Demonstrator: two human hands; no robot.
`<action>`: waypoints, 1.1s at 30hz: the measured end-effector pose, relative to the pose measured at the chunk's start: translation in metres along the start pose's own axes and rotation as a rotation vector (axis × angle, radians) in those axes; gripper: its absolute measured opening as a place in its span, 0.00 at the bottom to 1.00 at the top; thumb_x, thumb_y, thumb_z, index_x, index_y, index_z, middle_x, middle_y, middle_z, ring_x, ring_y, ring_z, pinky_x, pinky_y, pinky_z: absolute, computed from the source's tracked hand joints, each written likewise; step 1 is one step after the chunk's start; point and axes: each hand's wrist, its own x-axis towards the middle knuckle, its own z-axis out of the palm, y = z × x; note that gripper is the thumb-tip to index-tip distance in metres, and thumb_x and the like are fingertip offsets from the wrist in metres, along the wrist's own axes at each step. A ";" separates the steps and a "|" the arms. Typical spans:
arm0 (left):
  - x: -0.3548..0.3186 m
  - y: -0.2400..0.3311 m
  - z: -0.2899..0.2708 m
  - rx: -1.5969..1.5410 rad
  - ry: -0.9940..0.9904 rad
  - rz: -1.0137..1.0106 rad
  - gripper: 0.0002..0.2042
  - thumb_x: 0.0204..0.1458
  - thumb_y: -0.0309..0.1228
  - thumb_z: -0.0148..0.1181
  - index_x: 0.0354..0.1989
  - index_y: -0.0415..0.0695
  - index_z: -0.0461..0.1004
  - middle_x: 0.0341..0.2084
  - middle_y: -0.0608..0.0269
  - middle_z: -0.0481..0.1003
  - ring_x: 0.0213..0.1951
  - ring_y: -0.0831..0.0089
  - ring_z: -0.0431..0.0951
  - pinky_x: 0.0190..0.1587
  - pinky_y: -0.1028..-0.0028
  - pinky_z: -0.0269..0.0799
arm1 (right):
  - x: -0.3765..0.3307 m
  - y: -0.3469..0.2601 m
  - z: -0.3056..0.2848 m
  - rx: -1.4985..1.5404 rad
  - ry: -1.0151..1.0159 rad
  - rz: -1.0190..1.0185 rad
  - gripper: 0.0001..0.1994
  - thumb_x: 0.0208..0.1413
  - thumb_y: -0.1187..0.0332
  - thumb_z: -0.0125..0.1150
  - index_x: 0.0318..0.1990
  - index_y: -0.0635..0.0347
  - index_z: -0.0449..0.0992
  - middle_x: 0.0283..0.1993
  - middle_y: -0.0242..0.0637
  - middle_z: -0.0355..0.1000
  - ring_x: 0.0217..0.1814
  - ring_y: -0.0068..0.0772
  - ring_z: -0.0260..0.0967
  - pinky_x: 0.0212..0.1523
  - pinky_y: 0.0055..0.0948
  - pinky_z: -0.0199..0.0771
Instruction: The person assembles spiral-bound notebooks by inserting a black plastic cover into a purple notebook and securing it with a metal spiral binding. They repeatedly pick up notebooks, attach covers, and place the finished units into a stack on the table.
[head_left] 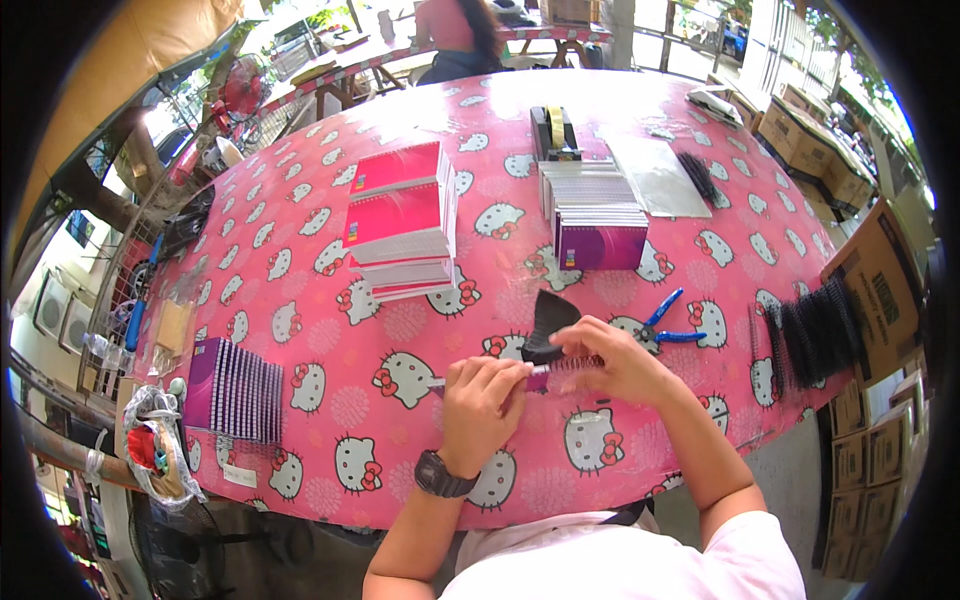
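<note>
My left hand [482, 405], with a black watch on its wrist, is closed on a small purple notebook [538, 382] seen nearly edge-on. At the notebook's right end my right hand [615, 362] has its fingers bent round a dark spiral binding coil [577, 364]. How far the coil runs into the page edge is too small to tell. Just beyond my hands stands a black wedge-shaped piece [550, 325]; what it is I cannot make out. Blue-handled pliers [672, 334] lie open right of my right hand.
Spiral-bound purple notebooks [235, 390] are stacked at the left. Farther back stand pink-covered books [400, 215], purple-covered books [602, 247] and a tape dispenser [555, 138]. Black coils [815, 335] lie by a cardboard box [880, 285] at the right edge. Another person [460, 40] sits far off.
</note>
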 end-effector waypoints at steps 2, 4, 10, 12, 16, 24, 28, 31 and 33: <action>0.003 0.007 -0.001 0.018 -0.027 -0.018 0.14 0.40 0.27 0.67 0.39 0.49 0.76 0.32 0.69 0.77 0.37 0.68 0.74 0.42 0.68 0.64 | -0.001 -0.004 -0.002 -0.101 -0.034 -0.020 0.14 0.53 0.73 0.60 0.47 0.60 0.70 0.36 0.40 0.70 0.38 0.38 0.71 0.39 0.31 0.72; 0.000 0.011 0.002 0.045 -0.050 -0.016 0.15 0.40 0.28 0.67 0.39 0.50 0.75 0.31 0.69 0.76 0.36 0.68 0.73 0.41 0.68 0.63 | -0.002 -0.006 0.001 -0.085 -0.091 0.047 0.14 0.52 0.72 0.60 0.47 0.59 0.70 0.34 0.41 0.71 0.37 0.40 0.72 0.38 0.33 0.72; -0.002 0.014 0.004 0.046 -0.068 -0.026 0.14 0.42 0.32 0.67 0.39 0.50 0.75 0.32 0.70 0.75 0.36 0.70 0.72 0.41 0.68 0.62 | 0.004 -0.014 0.000 -0.029 -0.127 0.019 0.13 0.58 0.70 0.54 0.51 0.58 0.68 0.30 0.46 0.74 0.34 0.46 0.75 0.34 0.38 0.73; -0.002 0.015 0.004 0.026 -0.091 -0.011 0.13 0.43 0.33 0.67 0.38 0.50 0.74 0.33 0.70 0.75 0.36 0.69 0.72 0.41 0.68 0.61 | 0.003 -0.008 0.003 0.048 -0.204 0.038 0.14 0.59 0.69 0.53 0.52 0.58 0.68 0.30 0.45 0.74 0.34 0.45 0.75 0.35 0.36 0.72; 0.001 0.018 0.003 0.060 -0.133 -0.051 0.11 0.43 0.34 0.66 0.36 0.50 0.73 0.32 0.71 0.74 0.38 0.70 0.72 0.42 0.68 0.59 | 0.016 0.007 -0.010 0.120 -0.277 0.203 0.16 0.58 0.65 0.55 0.52 0.60 0.68 0.37 0.47 0.73 0.39 0.43 0.71 0.43 0.34 0.71; 0.002 0.016 0.005 -0.038 -0.136 -0.058 0.11 0.43 0.34 0.67 0.34 0.51 0.73 0.31 0.72 0.74 0.37 0.71 0.73 0.42 0.68 0.59 | 0.026 0.050 -0.008 -0.516 -0.013 0.113 0.31 0.45 0.52 0.68 0.54 0.58 0.66 0.62 0.47 0.60 0.64 0.54 0.52 0.60 0.55 0.54; 0.001 0.012 -0.003 0.024 -0.101 -0.082 0.12 0.41 0.34 0.68 0.35 0.51 0.74 0.29 0.71 0.75 0.35 0.70 0.73 0.40 0.69 0.60 | 0.030 -0.003 -0.015 -0.205 -0.138 0.016 0.20 0.48 0.58 0.67 0.45 0.61 0.71 0.51 0.43 0.71 0.57 0.46 0.64 0.55 0.40 0.63; -0.002 0.009 0.000 0.024 -0.067 -0.077 0.12 0.40 0.33 0.69 0.35 0.50 0.75 0.28 0.70 0.75 0.33 0.70 0.73 0.39 0.70 0.61 | 0.017 -0.026 -0.012 0.102 -0.415 0.332 0.15 0.51 0.65 0.64 0.44 0.61 0.72 0.44 0.41 0.73 0.48 0.40 0.69 0.49 0.32 0.67; -0.001 0.012 0.000 0.025 -0.066 -0.082 0.12 0.40 0.33 0.69 0.34 0.50 0.76 0.26 0.71 0.75 0.32 0.70 0.74 0.38 0.70 0.62 | 0.007 -0.016 -0.002 -0.009 -0.278 0.150 0.10 0.53 0.67 0.60 0.41 0.59 0.72 0.38 0.38 0.71 0.41 0.42 0.69 0.43 0.34 0.70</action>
